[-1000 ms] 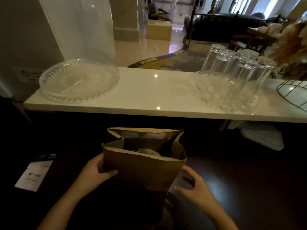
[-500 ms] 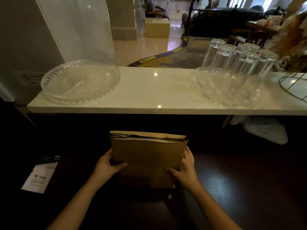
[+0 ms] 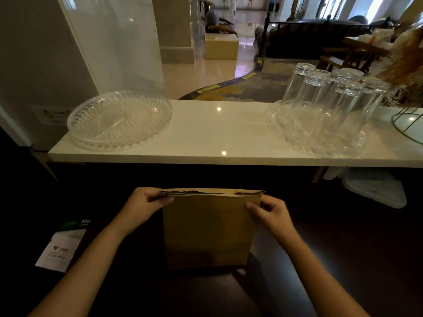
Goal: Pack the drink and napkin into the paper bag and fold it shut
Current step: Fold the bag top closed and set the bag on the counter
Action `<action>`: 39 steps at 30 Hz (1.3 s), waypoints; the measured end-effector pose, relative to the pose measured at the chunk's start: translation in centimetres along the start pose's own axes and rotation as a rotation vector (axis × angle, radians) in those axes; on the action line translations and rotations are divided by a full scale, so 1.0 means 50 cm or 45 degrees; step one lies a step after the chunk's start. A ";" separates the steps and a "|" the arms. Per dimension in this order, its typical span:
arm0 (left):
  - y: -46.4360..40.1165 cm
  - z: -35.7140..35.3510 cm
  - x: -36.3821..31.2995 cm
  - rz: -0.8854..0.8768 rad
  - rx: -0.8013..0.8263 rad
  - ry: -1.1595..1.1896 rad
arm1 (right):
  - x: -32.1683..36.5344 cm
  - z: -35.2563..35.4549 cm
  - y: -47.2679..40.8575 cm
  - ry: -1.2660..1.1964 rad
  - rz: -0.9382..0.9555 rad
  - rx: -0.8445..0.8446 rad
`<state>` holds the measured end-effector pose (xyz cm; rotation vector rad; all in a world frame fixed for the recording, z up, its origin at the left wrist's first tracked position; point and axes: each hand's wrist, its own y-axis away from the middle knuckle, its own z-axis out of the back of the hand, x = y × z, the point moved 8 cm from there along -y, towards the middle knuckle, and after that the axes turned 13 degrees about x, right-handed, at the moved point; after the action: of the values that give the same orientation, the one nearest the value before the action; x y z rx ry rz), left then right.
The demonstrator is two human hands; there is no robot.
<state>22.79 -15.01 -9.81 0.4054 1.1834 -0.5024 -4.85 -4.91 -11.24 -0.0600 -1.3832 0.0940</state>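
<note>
A brown paper bag [image 3: 209, 227] stands upright on the dark lower counter in front of me, its mouth pressed flat into a thin line. My left hand [image 3: 146, 203] pinches the top left corner of the bag's rim. My right hand [image 3: 269, 210] pinches the top right corner. The drink and the napkin are hidden; nothing of the bag's inside shows.
A white raised counter [image 3: 217, 133] runs behind the bag. On it sit an empty clear plastic platter [image 3: 119, 120] at left, a clear tray with several upturned glasses [image 3: 329, 104] at right, and a wire basket [image 3: 409, 124] at the far right. A leaflet [image 3: 64, 243] lies at lower left.
The bag's open mouth has been pressed flat. Both hands have moved up from the bag's sides to its top corners and now pinch the rim.
</note>
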 end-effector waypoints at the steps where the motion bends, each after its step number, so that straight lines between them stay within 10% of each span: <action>1: -0.005 0.008 -0.018 -0.031 0.013 -0.027 | 0.017 0.004 -0.005 -0.001 0.024 0.022; 28: -0.012 0.008 -0.111 -0.159 0.216 -0.166 | 0.043 -0.005 -0.044 -0.091 0.057 0.160; 31: -0.043 -0.010 -0.184 -0.263 0.016 -0.496 | 0.044 -0.001 -0.041 -0.004 0.039 0.194; 39: -0.112 -0.304 -0.234 -0.355 0.633 -1.268 | 0.066 0.007 -0.038 0.123 0.097 0.209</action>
<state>4.54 -9.43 -4.00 0.3372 0.1315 -1.0901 -4.51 -6.46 -7.76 0.0199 -1.2723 0.2649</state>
